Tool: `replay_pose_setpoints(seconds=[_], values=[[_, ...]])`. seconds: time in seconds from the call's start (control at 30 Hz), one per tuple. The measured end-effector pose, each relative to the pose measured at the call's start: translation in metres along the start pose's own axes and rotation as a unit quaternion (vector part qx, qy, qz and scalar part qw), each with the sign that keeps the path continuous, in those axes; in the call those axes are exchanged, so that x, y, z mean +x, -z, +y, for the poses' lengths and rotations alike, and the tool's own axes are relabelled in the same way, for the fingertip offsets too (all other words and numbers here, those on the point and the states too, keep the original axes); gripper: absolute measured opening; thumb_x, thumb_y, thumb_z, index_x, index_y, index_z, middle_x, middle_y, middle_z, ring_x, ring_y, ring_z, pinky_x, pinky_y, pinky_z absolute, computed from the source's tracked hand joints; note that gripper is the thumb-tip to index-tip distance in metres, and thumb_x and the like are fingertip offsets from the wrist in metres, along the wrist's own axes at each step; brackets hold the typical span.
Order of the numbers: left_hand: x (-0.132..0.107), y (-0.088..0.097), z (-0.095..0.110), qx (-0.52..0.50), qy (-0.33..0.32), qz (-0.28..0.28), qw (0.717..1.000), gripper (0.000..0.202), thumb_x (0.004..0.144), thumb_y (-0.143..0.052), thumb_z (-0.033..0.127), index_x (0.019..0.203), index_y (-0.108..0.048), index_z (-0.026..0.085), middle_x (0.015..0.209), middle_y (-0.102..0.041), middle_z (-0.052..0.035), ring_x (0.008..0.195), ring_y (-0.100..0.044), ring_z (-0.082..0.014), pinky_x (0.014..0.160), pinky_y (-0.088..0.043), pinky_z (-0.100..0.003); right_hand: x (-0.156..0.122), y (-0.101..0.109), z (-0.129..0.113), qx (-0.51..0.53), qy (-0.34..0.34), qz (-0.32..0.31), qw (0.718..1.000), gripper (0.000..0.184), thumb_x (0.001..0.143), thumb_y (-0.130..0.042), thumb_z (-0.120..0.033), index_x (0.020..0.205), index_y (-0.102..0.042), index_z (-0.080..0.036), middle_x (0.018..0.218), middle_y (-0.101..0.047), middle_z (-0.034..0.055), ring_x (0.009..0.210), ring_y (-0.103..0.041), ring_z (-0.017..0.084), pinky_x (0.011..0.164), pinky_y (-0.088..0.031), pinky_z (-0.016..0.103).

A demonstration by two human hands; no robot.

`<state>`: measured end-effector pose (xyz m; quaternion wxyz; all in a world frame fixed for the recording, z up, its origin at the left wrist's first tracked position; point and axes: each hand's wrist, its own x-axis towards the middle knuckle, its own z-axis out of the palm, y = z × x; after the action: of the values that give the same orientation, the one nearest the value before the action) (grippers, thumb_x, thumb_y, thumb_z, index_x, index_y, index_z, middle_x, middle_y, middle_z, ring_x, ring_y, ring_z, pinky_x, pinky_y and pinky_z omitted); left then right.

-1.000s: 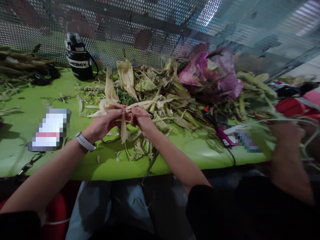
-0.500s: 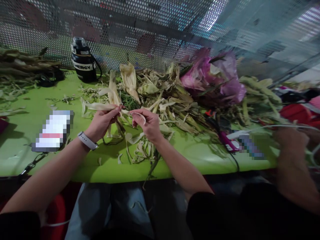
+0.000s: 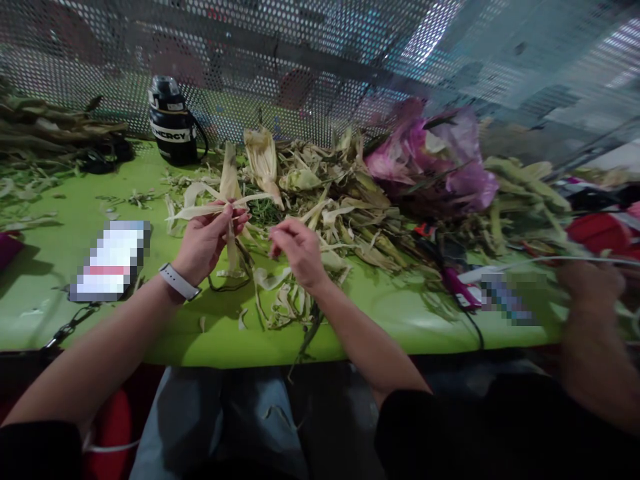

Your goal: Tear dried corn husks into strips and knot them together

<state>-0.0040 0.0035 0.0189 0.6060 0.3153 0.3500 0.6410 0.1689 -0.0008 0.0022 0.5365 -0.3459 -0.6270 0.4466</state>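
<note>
My left hand (image 3: 201,245), with a white band on the wrist, pinches pale dried corn husk strips (image 3: 196,211) that fan out to both sides of the fingers and hang below. Just right of it, apart from the strips, my right hand (image 3: 301,257) has its fingers curled together, and no strip shows in them. Behind both hands lies a heap of dried corn husks (image 3: 367,233). Thin husk scraps (image 3: 285,300) are scattered on the green table (image 3: 220,350) below my right hand.
A black bottle (image 3: 173,127) stands at the back left, near a perforated metal screen (image 3: 240,60). A blurred phone (image 3: 107,260) lies left of my hands. At the back right is a pink plastic bag (image 3: 430,160). Another person's arm (image 3: 593,320) rests at the right.
My right hand has drawn slightly away from my left, and the curved husk strip it held no longer shows in it. The strips in my left hand now spread wider.
</note>
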Motion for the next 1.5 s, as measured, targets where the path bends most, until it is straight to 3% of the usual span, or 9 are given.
replay_pose_setpoints(seconds=[0.13, 0.27, 0.43, 0.63, 0.73, 0.87, 1.13, 1.33, 1.5], values=[[-0.003, -0.001, -0.005, -0.010, -0.024, -0.009, 1.000, 0.020, 0.076, -0.077, 0.022, 0.092, -0.065, 0.016, 0.089, -0.073, -0.0039, 0.088, -0.070, -0.0139, 0.084, -0.056, -0.026, -0.004, -0.014, 0.004, 0.008, -0.129, -0.135, 0.982, 0.050, 0.072, -0.078, -0.039, 0.114, -0.057, -0.021, 0.104, -0.069, 0.0063, 0.094, -0.066, 0.018, 0.084, -0.056, 0.034], [-0.003, -0.001, -0.006, -0.009, -0.030, -0.028, 0.999, 0.028, 0.068, -0.083, 0.023, 0.090, -0.067, 0.017, 0.092, -0.072, -0.0025, 0.088, -0.068, -0.0139, 0.082, -0.054, -0.026, -0.006, -0.021, 0.009, 0.022, -0.158, -0.174, 0.972, 0.065, 0.070, -0.079, -0.041, 0.125, -0.052, -0.022, 0.092, -0.069, 0.0031, 0.086, -0.065, 0.018, 0.083, -0.054, 0.036], [0.002, 0.004, -0.008, 0.048, -0.076, 0.000, 0.996, 0.020, 0.068, -0.082, 0.026, 0.082, -0.072, 0.016, 0.084, -0.071, -0.0011, 0.068, -0.058, -0.0081, 0.072, -0.050, -0.021, -0.004, -0.014, 0.007, -0.137, -0.040, -0.105, 0.984, 0.025, 0.085, -0.062, -0.042, 0.083, -0.061, -0.017, 0.081, -0.062, 0.0032, 0.075, -0.057, 0.015, 0.072, -0.048, 0.031], [-0.003, 0.004, -0.007, 0.156, -0.050, -0.044, 0.985, 0.017, 0.072, -0.078, 0.025, 0.086, -0.073, 0.017, 0.085, -0.071, -0.0021, 0.080, -0.061, -0.0119, 0.078, -0.048, -0.024, 0.000, -0.003, 0.004, -0.308, 0.170, 0.002, 0.936, 0.023, 0.095, -0.049, -0.039, 0.085, -0.058, -0.019, 0.093, -0.064, 0.0101, 0.093, -0.059, 0.021, 0.086, -0.046, 0.035], [-0.008, 0.001, -0.004, 0.139, 0.004, -0.073, 0.988, 0.017, 0.071, -0.078, 0.024, 0.085, -0.072, 0.016, 0.086, -0.071, -0.0026, 0.079, -0.062, -0.0117, 0.079, -0.049, -0.024, 0.002, -0.002, 0.009, -0.266, 0.148, 0.016, 0.952, 0.026, 0.095, -0.048, -0.046, 0.089, -0.054, -0.021, 0.101, -0.066, 0.0103, 0.098, -0.060, 0.021, 0.090, -0.047, 0.036], [-0.010, -0.001, -0.001, 0.120, 0.036, -0.117, 0.985, 0.013, 0.069, -0.078, 0.023, 0.077, -0.072, 0.016, 0.079, -0.068, -0.0019, 0.073, -0.060, -0.0106, 0.076, -0.050, -0.023, 0.003, -0.003, 0.017, -0.200, 0.040, 0.008, 0.979, 0.035, 0.093, -0.046, -0.057, 0.093, -0.049, -0.022, 0.081, -0.063, 0.0021, 0.073, -0.060, 0.015, 0.070, -0.047, 0.029], [-0.010, 0.002, -0.005, 0.175, 0.013, -0.162, 0.971, 0.023, 0.068, -0.082, 0.029, 0.086, -0.075, 0.018, 0.083, -0.071, -0.0028, 0.077, -0.061, -0.0125, 0.076, -0.047, -0.024, 0.000, -0.006, 0.017, -0.195, 0.037, 0.061, 0.978, 0.036, 0.092, -0.047, -0.058, 0.093, -0.047, -0.022, 0.078, -0.061, 0.0010, 0.069, -0.057, 0.014, 0.067, -0.044, 0.028], [-0.006, 0.008, -0.013, 0.282, -0.068, -0.120, 0.950, 0.022, 0.072, -0.077, 0.030, 0.090, -0.074, 0.017, 0.079, -0.069, -0.0023, 0.079, -0.061, -0.0159, 0.076, -0.047, -0.027, 0.000, -0.008, 0.016, -0.141, 0.003, 0.039, 0.989, 0.033, 0.091, -0.053, -0.054, 0.097, -0.047, -0.022, 0.062, -0.054, -0.0055, 0.052, -0.050, 0.011, 0.055, -0.042, 0.025], [0.002, 0.013, -0.011, 0.367, -0.149, -0.044, 0.917, 0.014, 0.073, -0.073, 0.024, 0.085, -0.073, 0.017, 0.082, -0.069, -0.0032, 0.078, -0.059, -0.0165, 0.073, -0.045, -0.027, -0.001, -0.006, 0.016, -0.225, 0.087, -0.001, 0.970, 0.042, 0.092, -0.055, -0.048, 0.123, -0.050, -0.021, 0.067, -0.057, -0.0029, 0.061, -0.053, 0.014, 0.063, -0.045, 0.029]])
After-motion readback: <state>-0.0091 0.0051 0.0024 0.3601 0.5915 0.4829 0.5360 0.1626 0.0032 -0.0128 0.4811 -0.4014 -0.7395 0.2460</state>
